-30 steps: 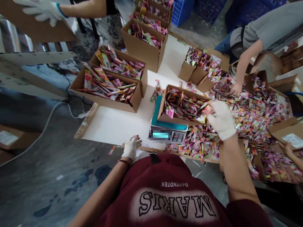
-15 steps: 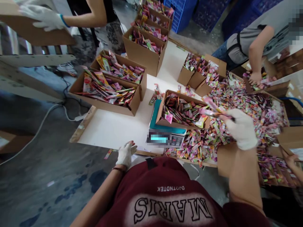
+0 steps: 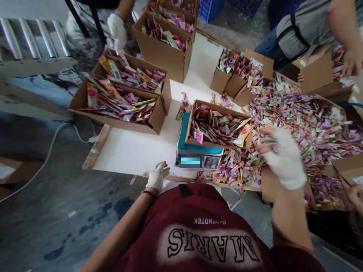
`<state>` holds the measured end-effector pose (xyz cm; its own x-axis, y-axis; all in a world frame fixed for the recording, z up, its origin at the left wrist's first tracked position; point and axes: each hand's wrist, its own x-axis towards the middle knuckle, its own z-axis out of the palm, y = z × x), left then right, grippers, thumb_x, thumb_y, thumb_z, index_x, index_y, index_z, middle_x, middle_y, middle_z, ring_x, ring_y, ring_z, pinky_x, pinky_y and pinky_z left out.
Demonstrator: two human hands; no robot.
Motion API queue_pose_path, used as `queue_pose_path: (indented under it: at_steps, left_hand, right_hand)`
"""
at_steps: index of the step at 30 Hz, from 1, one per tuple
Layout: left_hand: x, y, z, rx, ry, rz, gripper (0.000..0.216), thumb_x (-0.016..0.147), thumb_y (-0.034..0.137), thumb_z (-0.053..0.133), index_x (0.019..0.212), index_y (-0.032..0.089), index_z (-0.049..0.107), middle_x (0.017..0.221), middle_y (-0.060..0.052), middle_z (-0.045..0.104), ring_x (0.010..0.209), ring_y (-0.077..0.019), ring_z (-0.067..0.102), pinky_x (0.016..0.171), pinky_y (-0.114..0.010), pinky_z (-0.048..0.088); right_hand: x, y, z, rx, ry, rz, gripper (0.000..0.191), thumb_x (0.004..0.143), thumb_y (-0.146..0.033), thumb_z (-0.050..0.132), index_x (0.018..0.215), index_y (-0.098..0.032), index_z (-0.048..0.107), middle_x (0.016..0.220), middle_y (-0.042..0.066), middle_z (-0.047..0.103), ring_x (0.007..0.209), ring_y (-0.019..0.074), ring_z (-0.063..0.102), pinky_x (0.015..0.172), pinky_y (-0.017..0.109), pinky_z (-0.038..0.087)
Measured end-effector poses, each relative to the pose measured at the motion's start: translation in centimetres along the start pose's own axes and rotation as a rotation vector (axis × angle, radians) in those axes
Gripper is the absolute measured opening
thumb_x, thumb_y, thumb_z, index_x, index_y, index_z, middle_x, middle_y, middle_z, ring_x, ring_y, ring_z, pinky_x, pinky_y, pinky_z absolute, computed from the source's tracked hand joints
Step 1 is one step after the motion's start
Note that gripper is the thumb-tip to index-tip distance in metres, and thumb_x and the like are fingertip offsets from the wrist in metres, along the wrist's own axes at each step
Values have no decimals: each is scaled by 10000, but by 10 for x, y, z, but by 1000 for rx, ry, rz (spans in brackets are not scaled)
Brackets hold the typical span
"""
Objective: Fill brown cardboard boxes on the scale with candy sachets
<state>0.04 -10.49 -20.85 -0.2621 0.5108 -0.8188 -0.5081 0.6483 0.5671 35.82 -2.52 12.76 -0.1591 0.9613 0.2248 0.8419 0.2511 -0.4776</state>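
Observation:
My right hand point(image 3: 283, 158), in a white glove with bare fingertips, is over the heap of small printed sachets point(image 3: 286, 113). Its fingers are apart, and no sachet shows in them. To its left, a cardboard box point(image 3: 190, 127) full of sachets rests on the teal plate of a digital scale point(image 3: 212, 162). The scale's display is lit but blurred out. My left hand point(image 3: 157, 176), gloved alike, is by the table's front edge with its fingers spread and nothing in it.
Two filled boxes point(image 3: 161, 115) stand left on the white table point(image 3: 138, 151), more boxes point(image 3: 161, 54) behind. Three small filled boxes point(image 3: 231, 85) are at the back. A co-worker's hand point(image 3: 351, 62) is at a box far right; another's gloved hand point(image 3: 117, 32) hangs at upper left.
My right hand has let go of its sachets and drawn slightly away from the box on the scale. Upper left, a co-worker's hand has left a carton. The whole view has shifted a little.

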Motion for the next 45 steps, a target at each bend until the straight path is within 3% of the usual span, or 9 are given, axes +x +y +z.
queue_pose_path:
  at_steps: [4, 7, 15, 23, 27, 31, 36, 40, 45]
  left_hand:
    - [-4, 4, -7, -31, 23, 6, 249, 790, 288, 680, 1002, 160, 652, 963, -77, 670, 743, -150, 685, 708, -267, 560]
    - [-11, 9, -17, -64, 43, 24, 209, 829, 268, 644, 1010, 163, 649, 981, -78, 675, 747, -139, 686, 711, -253, 564]
    - [-20, 5, -33, -107, 113, -1, 186, 847, 224, 640, 1021, 159, 648, 972, -99, 692, 710, -141, 688, 664, -248, 564]
    - [-21, 5, -29, -105, 101, 19, 196, 846, 241, 634, 1022, 155, 644, 1015, -96, 695, 730, -131, 698, 694, -244, 567]
    - [-23, 12, -27, -106, 94, 38, 220, 814, 272, 650, 1002, 160, 624, 978, -73, 678, 717, -124, 684, 703, -246, 556]
    - [-21, 18, -22, -79, 65, 33, 271, 762, 330, 694, 964, 169, 614, 938, -63, 664, 725, -140, 678, 700, -256, 545]
    - [-13, 29, -9, -46, 12, 45, 330, 713, 384, 711, 944, 177, 597, 900, -46, 653, 739, -156, 677, 716, -278, 544]
    - [-9, 44, 6, -35, -9, 94, 352, 691, 382, 707, 951, 174, 593, 901, -43, 653, 740, -146, 668, 714, -273, 532]
    - [-12, 83, 25, -58, -61, 224, 405, 686, 414, 726, 978, 161, 601, 978, -66, 670, 769, -142, 669, 744, -292, 536]
  right_hand:
    - [42, -63, 99, 93, -366, -221, 599, 889, -490, 737, 1397, -213, 585, 1311, 140, 673, 1117, 289, 675, 993, 449, 560]
    - [60, -80, 135, 82, -468, -222, 327, 931, -380, 694, 1192, -184, 669, 1131, 112, 740, 1054, 272, 689, 964, 400, 523]
    - [94, -27, 121, 84, -203, -1, 236, 973, -437, 562, 883, -220, 586, 893, 61, 678, 832, 208, 612, 778, 305, 469]
    - [148, -41, 158, -413, -414, 125, 198, 909, -286, 565, 1027, -167, 670, 1033, 163, 744, 957, 292, 677, 802, 343, 467]
    - [138, -31, 135, -130, -245, 15, 136, 903, -288, 576, 926, -183, 659, 909, 88, 734, 856, 228, 660, 769, 315, 481]
    - [96, -12, 62, 189, 113, 5, 273, 933, -473, 623, 894, -202, 635, 851, 20, 697, 712, 152, 605, 678, 286, 480]
    - [15, 26, -44, -73, 575, 128, 346, 825, -539, 769, 958, -224, 720, 820, 56, 679, 710, 229, 639, 691, 390, 511]
    - [-36, 66, -71, -521, 426, 325, 506, 857, -585, 710, 1200, -212, 715, 933, 142, 704, 857, 329, 692, 801, 484, 530]
    - [-44, 63, -32, -197, 213, 355, 581, 912, -551, 636, 1362, -184, 615, 981, 86, 723, 837, 232, 706, 849, 425, 582]
